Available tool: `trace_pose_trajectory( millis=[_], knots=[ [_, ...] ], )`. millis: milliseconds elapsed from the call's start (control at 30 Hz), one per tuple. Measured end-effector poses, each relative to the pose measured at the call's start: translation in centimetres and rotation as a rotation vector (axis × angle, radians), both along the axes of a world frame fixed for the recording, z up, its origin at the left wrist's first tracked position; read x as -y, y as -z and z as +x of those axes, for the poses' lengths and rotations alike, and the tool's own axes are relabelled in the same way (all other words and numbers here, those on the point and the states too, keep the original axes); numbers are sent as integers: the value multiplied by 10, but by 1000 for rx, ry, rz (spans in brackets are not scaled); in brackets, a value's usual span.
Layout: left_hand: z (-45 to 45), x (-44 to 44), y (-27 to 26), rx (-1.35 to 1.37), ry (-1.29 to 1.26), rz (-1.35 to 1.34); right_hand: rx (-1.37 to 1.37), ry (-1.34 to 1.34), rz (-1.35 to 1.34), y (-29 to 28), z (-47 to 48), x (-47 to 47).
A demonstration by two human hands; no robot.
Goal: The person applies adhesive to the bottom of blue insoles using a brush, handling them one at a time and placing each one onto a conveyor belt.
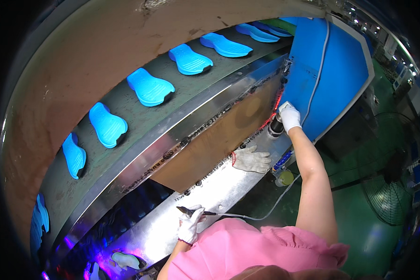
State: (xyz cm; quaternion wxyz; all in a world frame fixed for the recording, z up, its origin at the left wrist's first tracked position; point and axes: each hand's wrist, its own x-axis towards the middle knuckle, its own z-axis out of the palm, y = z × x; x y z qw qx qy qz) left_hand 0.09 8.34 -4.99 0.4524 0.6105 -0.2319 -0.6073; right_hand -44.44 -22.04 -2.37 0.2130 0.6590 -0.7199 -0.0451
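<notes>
My left hand (189, 225), in a white glove, holds a dark-handled brush (196, 211). A thin pale hose (246, 217) runs from its handle end to the right. My right hand (289, 117), also gloved in white, is bent over the top of a dark cylinder (276, 126) beside the blue panel. Whether its fingers grip the cylinder is hidden. Between my hands a spare knitted glove (252, 160) with a red cuff lies on the metal ledge (203, 192). Beyond it, blue shoe soles (150, 87) stand in a row on a dark green conveyor belt (182, 89).
A brown board (210, 143) leans along the ledge. The blue panel (336, 77) closes the right side, with a grey cable (318, 77) across it. A yellowish cup (286, 177) sits below the ledge. A caged fan (388, 189) stands at right. A pale sole-shaped piece (126, 260) lies lower left under violet light.
</notes>
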Motion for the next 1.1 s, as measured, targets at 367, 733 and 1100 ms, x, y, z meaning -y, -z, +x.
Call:
trace_pose_trajectory(
  millis=[367, 733, 1100],
  knots=[
    [1, -2, 2, -35, -40, 11, 1510, 78, -639, -15, -28, -24],
    [-4, 4, 1, -34, 6, 63, 565, 93, -383, -11, -27, -13],
    [-6, 3, 3, -29, 4, 15, -192, -185, 95, 15, 28, -19]
  ],
)
